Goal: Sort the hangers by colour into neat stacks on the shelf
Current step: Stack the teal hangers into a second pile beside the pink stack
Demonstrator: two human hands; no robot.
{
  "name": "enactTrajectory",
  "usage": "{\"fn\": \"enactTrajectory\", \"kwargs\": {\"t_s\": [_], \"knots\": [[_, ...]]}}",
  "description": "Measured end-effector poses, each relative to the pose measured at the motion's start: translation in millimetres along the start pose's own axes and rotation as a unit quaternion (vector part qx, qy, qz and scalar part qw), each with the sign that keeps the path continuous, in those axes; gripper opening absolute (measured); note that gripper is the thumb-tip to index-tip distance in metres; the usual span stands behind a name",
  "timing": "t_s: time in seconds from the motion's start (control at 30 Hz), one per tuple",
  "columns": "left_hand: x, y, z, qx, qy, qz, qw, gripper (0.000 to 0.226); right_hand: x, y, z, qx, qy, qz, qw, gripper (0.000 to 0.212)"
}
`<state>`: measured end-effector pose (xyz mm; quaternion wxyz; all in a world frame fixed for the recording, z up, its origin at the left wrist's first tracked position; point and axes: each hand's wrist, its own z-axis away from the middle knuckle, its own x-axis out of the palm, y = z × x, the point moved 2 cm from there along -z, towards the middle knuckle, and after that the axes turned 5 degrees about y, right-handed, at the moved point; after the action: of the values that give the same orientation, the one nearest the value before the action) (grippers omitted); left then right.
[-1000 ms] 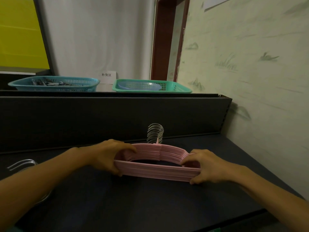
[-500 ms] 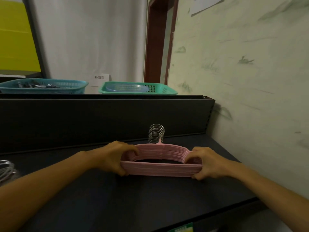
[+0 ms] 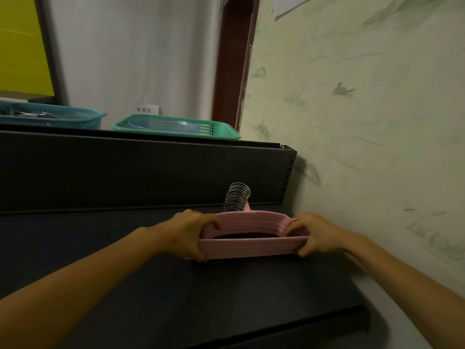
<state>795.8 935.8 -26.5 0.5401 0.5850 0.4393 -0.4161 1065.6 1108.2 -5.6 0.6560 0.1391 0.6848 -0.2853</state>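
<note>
- The stack of pink hangers (image 3: 253,245) lies on the dark shelf (image 3: 151,285), near its right end, close to the wall (image 3: 364,122).
- The left hand (image 3: 191,233) grips the left end of the stack, fingers curled over the top and thumb at the front.
- The right hand (image 3: 314,234) grips the right end in the same way.
- The metal hooks (image 3: 237,196) stand together behind the stack and point up.
- On the upper ledge behind stand a blue basket (image 3: 50,118) and a green basket (image 3: 176,127), side by side; a small white sign (image 3: 147,110) is behind them.
</note>
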Motion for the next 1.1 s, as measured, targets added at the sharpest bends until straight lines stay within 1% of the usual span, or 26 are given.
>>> {"fn": "enactTrajectory", "kwargs": {"t_s": [0.2, 0.3, 0.43, 0.53, 0.63, 0.93, 1.1], "knots": [[-7.6, 9.0, 1.4, -0.012, -0.047, -0.019, 0.999, 0.078, -0.5, 4.6, -9.5, -0.023, -0.02, 0.03, 0.999, 0.053], [-9.8, 12.0, 1.6, -0.013, -0.064, -0.011, 0.998, 0.072, -1.6, 5.9, -11.9, -0.029, -0.033, 0.045, 0.998, 0.054], [-9.8, 11.2, 0.8, -0.016, -0.054, 0.023, 0.998, 0.06, -4.4, 3.0, -15.7, -0.042, -0.041, 0.048, 0.997, 0.053], [-12.2, 12.4, 1.3, -0.02, -0.051, 0.028, 0.998, 0.056, -5.7, 1.6, -15.9, -0.048, -0.028, 0.042, 0.998, 0.051], [-15.3, 14.0, 1.4, -0.019, -0.049, 0.029, 0.998, 0.055, -7.0, 0.5, -15.1, -0.051, -0.018, 0.03, 0.998, 0.049], [-13.7, 17.0, 1.8, -0.03, -0.053, 0.031, 0.998, 0.057, -5.9, 2.5, -14.8, -0.049, -0.022, 0.016, 0.998, 0.047], [-13.4, 17.4, 1.9, -0.03, -0.06, 0.032, 0.997, 0.058, -4.2, 3.4, -16.5, -0.044, -0.022, 0.03, 0.998, 0.043]]}}
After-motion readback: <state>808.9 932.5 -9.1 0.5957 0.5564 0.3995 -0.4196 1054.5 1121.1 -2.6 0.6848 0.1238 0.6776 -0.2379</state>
